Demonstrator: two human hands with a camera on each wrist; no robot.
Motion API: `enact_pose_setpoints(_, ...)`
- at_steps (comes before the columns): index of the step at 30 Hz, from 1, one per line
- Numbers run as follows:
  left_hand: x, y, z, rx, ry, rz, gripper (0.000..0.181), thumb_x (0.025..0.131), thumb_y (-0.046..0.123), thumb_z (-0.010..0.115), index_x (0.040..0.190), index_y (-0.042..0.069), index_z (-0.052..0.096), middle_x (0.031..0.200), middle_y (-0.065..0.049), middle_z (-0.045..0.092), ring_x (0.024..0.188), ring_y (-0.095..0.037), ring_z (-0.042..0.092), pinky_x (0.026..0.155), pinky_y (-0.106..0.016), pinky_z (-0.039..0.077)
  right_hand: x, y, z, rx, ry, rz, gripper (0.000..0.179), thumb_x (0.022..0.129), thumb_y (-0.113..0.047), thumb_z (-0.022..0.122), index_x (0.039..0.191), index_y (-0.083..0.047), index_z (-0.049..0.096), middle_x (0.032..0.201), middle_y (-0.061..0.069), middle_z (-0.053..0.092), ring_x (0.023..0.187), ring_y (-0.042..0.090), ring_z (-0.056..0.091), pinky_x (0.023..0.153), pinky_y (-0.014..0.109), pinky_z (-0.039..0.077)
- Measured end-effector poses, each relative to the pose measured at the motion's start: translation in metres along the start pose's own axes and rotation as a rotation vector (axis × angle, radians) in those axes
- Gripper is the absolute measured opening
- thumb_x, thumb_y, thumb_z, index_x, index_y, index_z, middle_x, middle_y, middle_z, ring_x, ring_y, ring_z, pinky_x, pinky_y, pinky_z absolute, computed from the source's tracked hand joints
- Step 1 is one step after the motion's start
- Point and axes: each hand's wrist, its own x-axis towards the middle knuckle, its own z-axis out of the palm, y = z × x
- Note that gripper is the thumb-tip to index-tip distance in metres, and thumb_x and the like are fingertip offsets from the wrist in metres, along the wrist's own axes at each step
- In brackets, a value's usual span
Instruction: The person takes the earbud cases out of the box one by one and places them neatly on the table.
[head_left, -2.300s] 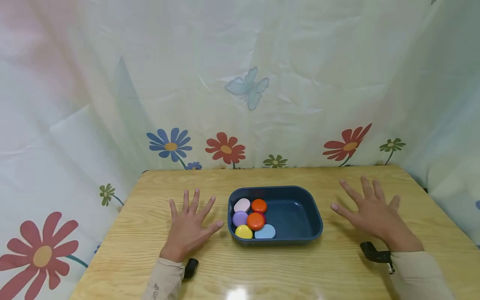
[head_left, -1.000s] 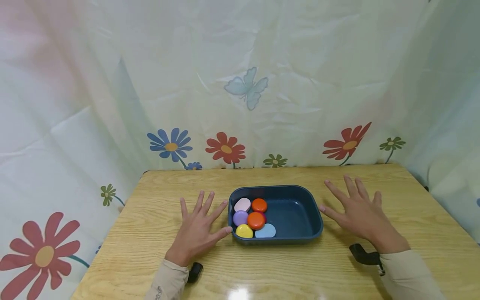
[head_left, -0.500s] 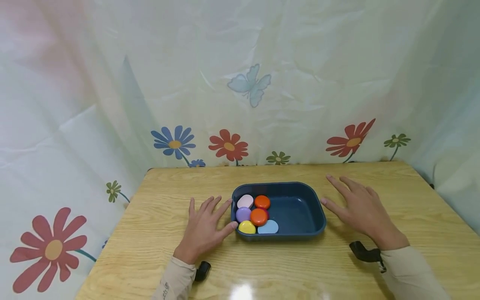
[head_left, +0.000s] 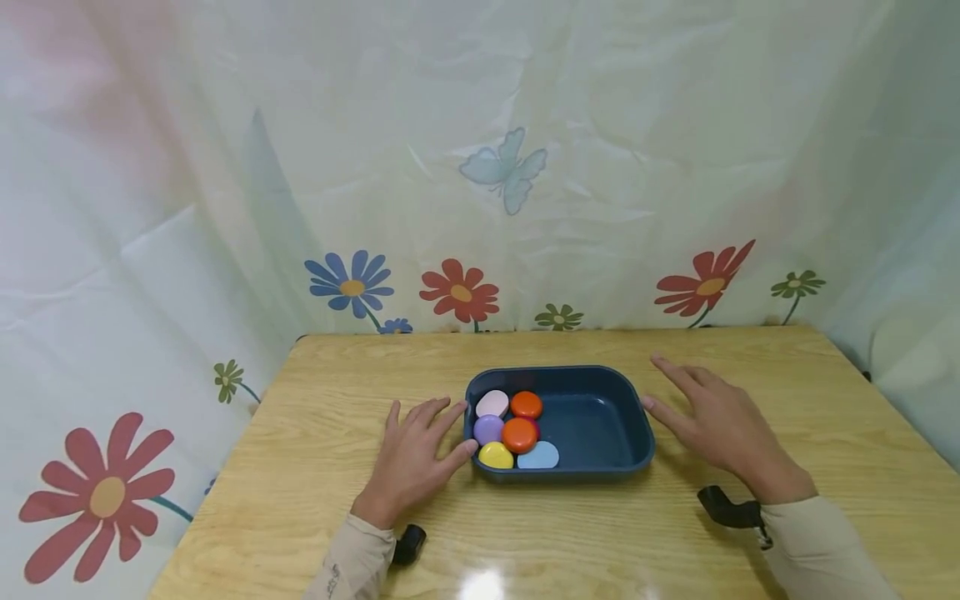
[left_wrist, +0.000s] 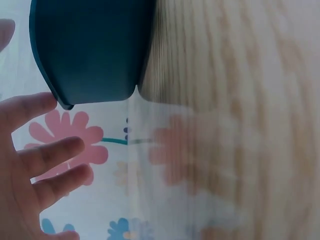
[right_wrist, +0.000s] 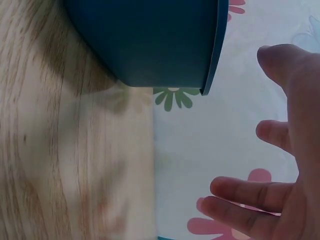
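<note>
2 hands flank a dark blue tray (head_left: 588,429) on the wood-grain table (head_left: 540,533). The left hand (head_left: 411,460) keeps a wide, relaxed spread, index fingertip right at the tray's left rim; I cannot tell whether it touches. The right hand (head_left: 726,425) is likewise spread wide, near the tray's right end but apart from it. 7 rounded pieces show inside the tray's left half: 2 orange pieces (head_left: 519,435), 1 yellow piece (head_left: 496,455), 1 purple piece (head_left: 488,428), 1 light blue piece (head_left: 538,455), 1 pale pink piece (head_left: 492,404) and 1 magenta piece (head_left: 536,427), mostly hidden.
</note>
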Motion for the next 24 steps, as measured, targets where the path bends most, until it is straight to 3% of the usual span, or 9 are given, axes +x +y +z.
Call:
enact_pose_setpoints(4,-0.002,0.002,0.001,-0.059,0.009,-0.014,0.064,0.099,0.065,0.043,0.145,0.024,0.056,0.143,-0.004,0.055,0.133,-0.026,0.048,0.112,-0.068,0.020,0.002,-0.006,0.002,0.057,-0.026,0.026,0.072,0.100,-0.051,0.056,0.158,-0.015,0.035,0.135,0.033,0.051,0.111,0.053,0.056,0.082,0.069,0.045)
enact_pose_setpoints(11,0.004,0.010,0.004,-0.161,0.011,-0.037,0.057,0.099,0.056,0.051,0.144,0.020,0.057,0.142,-0.003,0.056,0.131,-0.025,0.050,0.112,-0.060,0.028,0.008,-0.011,0.003,0.135,-0.076,0.082,0.075,0.100,-0.054,0.053,0.160,-0.017,0.028,0.138,0.027,0.050,0.114,0.043,0.059,0.080,0.068,0.046)
enact_pose_setpoints(18,0.004,0.012,0.008,-0.233,-0.031,-0.108,0.063,0.099,0.060,0.048,0.147,0.021,0.052,0.143,-0.001,0.056,0.131,-0.024,0.052,0.108,-0.053,0.038,0.018,-0.014,0.010,0.188,-0.051,0.068,0.068,0.101,-0.051,0.053,0.155,-0.012,0.040,0.141,0.023,0.051,0.114,0.039,0.059,0.085,0.067,0.046)
enact_pose_setpoints(24,0.007,0.016,0.010,-0.291,-0.033,-0.129,0.062,0.098,0.064,0.046,0.146,0.025,0.054,0.142,0.001,0.057,0.129,-0.023,0.053,0.106,-0.053,0.041,0.021,-0.018,0.008,0.170,-0.007,0.049,0.062,0.101,-0.045,0.057,0.150,-0.009,0.046,0.136,0.021,0.056,0.111,0.038,0.061,0.083,0.065,0.048)
